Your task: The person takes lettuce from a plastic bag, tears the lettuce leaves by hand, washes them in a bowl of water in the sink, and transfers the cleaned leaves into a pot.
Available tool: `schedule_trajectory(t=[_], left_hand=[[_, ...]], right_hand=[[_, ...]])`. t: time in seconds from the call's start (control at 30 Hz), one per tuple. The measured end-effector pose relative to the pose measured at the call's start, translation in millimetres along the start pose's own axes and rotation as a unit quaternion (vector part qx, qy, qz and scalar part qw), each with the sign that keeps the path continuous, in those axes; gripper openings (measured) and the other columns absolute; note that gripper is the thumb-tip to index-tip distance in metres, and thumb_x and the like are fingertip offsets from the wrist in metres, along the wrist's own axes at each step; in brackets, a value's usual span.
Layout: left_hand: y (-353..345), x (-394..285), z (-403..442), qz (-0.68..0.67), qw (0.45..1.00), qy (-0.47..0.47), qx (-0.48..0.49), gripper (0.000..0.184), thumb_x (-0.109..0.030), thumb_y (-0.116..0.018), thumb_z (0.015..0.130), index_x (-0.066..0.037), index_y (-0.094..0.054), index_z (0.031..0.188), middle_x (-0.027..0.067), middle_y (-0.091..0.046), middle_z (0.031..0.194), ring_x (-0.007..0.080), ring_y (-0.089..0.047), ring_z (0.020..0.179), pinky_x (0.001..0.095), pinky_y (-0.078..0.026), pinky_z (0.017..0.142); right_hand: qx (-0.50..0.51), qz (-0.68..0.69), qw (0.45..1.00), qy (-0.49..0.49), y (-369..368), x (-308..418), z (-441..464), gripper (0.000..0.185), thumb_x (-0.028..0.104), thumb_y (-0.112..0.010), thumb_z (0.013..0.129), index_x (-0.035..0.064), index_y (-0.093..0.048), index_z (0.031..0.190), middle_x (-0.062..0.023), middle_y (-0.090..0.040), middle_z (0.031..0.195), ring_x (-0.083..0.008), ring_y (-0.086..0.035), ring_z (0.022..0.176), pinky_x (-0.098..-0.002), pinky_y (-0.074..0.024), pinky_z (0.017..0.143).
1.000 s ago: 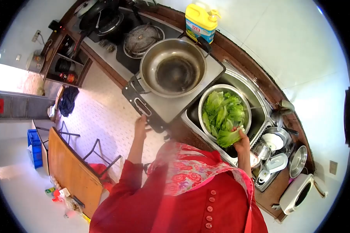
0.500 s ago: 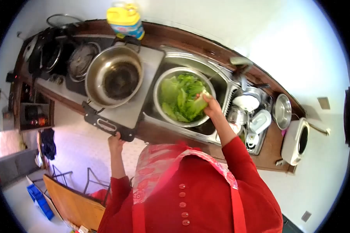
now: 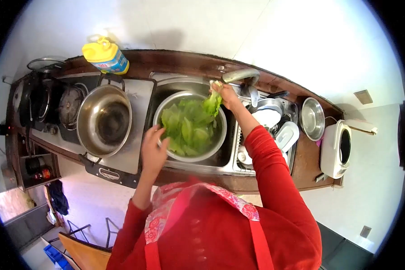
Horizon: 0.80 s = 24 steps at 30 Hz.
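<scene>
LEFT: a yellow bottle [image 3: 105, 58] is stood at the rear of the bench [image 3: 306, 168]; a burner [image 3: 71, 107] is seen farther left | RIGHT: dishes [image 3: 266, 118] are crowded together; a steel bowl [image 3: 313, 119] is placed between them and a white appliance [image 3: 334, 153] | LOWER LEFT: a blue crate [image 3: 55, 256] is partly shown beside a wooden table [image 3: 83, 253]

The leaves [image 3: 184, 128] are bright green, mottled lighter and darker, inside a silvery grey basin [image 3: 220, 135]; the held leaf [image 3: 213, 105] is yellow-green, whitish at one end. The pan [image 3: 88, 114] is silvery, with a brownish-black round patch on its base. The bottle [image 3: 104, 56] is yellow, its label [image 3: 117, 63] blue with white. Plain red covers the sleeves [image 3: 271, 157] and apron straps [image 3: 261, 245]; pink-and-red flowers on white pattern the apron edging [image 3: 156, 227]. The table [image 3: 308, 171] is reddish brown, the crate [image 3: 56, 256] blue.
</scene>
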<state>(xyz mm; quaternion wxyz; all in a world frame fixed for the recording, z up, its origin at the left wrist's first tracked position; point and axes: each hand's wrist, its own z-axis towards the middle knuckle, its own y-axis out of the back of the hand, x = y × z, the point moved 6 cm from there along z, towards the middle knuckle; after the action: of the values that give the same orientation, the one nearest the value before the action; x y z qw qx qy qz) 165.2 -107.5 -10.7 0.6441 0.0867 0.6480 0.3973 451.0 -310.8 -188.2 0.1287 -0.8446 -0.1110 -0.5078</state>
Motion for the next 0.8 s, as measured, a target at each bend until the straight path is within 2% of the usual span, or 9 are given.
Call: schedule_trajectory(t=[0.13, 0.3, 0.4, 0.5, 0.53, 0.6, 0.63, 0.7, 0.8], left_hand=[[-110.9, 54.6, 26.0, -0.004, 0.967, 0.100, 0.236, 0.038, -0.020, -0.060, 0.083, -0.003, -0.055, 0.116, 0.0173, -0.050, 0.122, 0.0333, -0.046, 0.115, 0.0383, -0.039, 0.094], [-166.8, 111.5, 47.2, 0.121, 0.890, 0.255, 0.358, 0.052, -0.023, -0.057, 0.087, -0.009, -0.039, 0.133, 0.0192, -0.029, 0.138, 0.0391, -0.028, 0.127, 0.0460, -0.032, 0.101], [-197.0, 176.2, 55.1, 0.181, 0.955, 0.152, 0.179, 0.054, -0.021, -0.055, 0.087, -0.011, -0.035, 0.136, 0.0191, -0.020, 0.142, 0.0387, -0.021, 0.131, 0.0488, -0.029, 0.102], [-212.8, 190.7, 64.0, 0.185, 0.954, 0.133, 0.197, 0.054, -0.019, -0.054, 0.088, -0.011, -0.034, 0.137, 0.0212, -0.014, 0.144, 0.0379, -0.014, 0.133, 0.0549, -0.022, 0.102], [-222.2, 192.7, 60.2, 0.217, 0.943, 0.139, 0.210, 0.053, -0.018, -0.054, 0.088, -0.011, -0.034, 0.137, 0.0218, -0.012, 0.144, 0.0376, -0.012, 0.134, 0.0568, -0.020, 0.102], [-242.9, 194.7, 43.7, 0.277, 0.920, 0.144, 0.235, 0.053, -0.015, -0.052, 0.088, -0.012, -0.034, 0.137, 0.0229, -0.009, 0.145, 0.0370, -0.009, 0.135, 0.0606, -0.015, 0.101], [-252.5, 205.4, 35.3, 0.315, 0.916, 0.136, 0.208, 0.044, -0.016, -0.049, 0.085, -0.016, -0.046, 0.129, 0.0210, -0.022, 0.141, 0.0366, -0.010, 0.135, 0.0625, -0.011, 0.101], [-264.0, 217.3, 25.1, 0.307, 0.914, 0.138, 0.226, 0.047, -0.015, -0.050, 0.084, -0.017, -0.044, 0.131, 0.0211, -0.019, 0.142, 0.0373, -0.010, 0.134, 0.0628, -0.009, 0.102], [-262.0, 211.4, 35.7, 0.284, 0.902, 0.153, 0.288, 0.061, -0.011, -0.053, 0.080, -0.016, -0.033, 0.137, 0.0238, -0.011, 0.144, 0.0406, -0.006, 0.134, 0.0667, -0.006, 0.099]], right_hand=[[0.009, -0.135, 0.988, 0.077, -7.2, -13.1, -9.8, 0.035, 0.038, -0.058, 0.086, 0.0028, -0.057, 0.085, -0.0053, -0.055, 0.069, -0.0120, -0.051, 0.067, -0.0276, -0.0426, 0.061], [-0.077, -0.354, 0.926, 0.107, -8.2, -58.0, -16.1, 0.043, 0.042, -0.047, 0.090, -0.0008, -0.056, 0.093, -0.0184, -0.059, 0.076, -0.0326, -0.057, 0.069, -0.0401, -0.0439, 0.065], [-0.111, -0.405, 0.896, 0.145, -18.3, -82.6, -0.8, 0.037, 0.036, -0.053, 0.088, -0.0012, -0.054, 0.087, -0.0195, -0.053, 0.071, -0.0372, -0.052, 0.069, -0.0445, -0.0406, 0.064], [-0.114, -0.475, 0.852, 0.189, -43.3, -138.3, 12.5, 0.032, 0.021, -0.057, 0.083, 0.0000, -0.050, 0.106, -0.0232, -0.052, 0.093, -0.0409, -0.048, 0.086, -0.0480, -0.0384, 0.074], [-0.159, -0.539, 0.787, 0.253, -59.9, -163.5, 1.2, 0.032, 0.010, -0.055, 0.079, 0.0007, -0.048, 0.109, -0.0219, -0.049, 0.101, -0.0403, -0.045, 0.095, -0.0491, -0.0352, 0.079], [-0.140, -0.582, 0.785, 0.159, -83.8, -204.5, -14.4, 0.035, 0.005, -0.054, 0.073, 0.0007, -0.049, 0.108, -0.0202, -0.047, 0.106, -0.0386, -0.043, 0.100, -0.0484, -0.0342, 0.081], [-0.115, -0.563, 0.801, 0.170, -83.2, -214.5, -11.2, 0.030, 0.006, -0.052, 0.074, 0.0005, -0.050, 0.104, -0.0203, -0.048, 0.103, -0.0379, -0.044, 0.098, -0.0489, -0.0343, 0.080], [-0.066, -0.521, 0.830, 0.188, -82.8, -232.2, -11.6, 0.023, 0.006, -0.047, 0.077, 0.0002, -0.053, 0.098, -0.0205, -0.051, 0.096, -0.0364, -0.047, 0.093, -0.0500, -0.0345, 0.077], [0.166, -0.628, 0.750, 0.121, -77.8, -230.8, 17.8, 0.022, 0.005, -0.046, 0.076, 0.0027, -0.056, 0.095, -0.0196, -0.052, 0.093, -0.0368, -0.048, 0.092, -0.0495, -0.0356, 0.079]])
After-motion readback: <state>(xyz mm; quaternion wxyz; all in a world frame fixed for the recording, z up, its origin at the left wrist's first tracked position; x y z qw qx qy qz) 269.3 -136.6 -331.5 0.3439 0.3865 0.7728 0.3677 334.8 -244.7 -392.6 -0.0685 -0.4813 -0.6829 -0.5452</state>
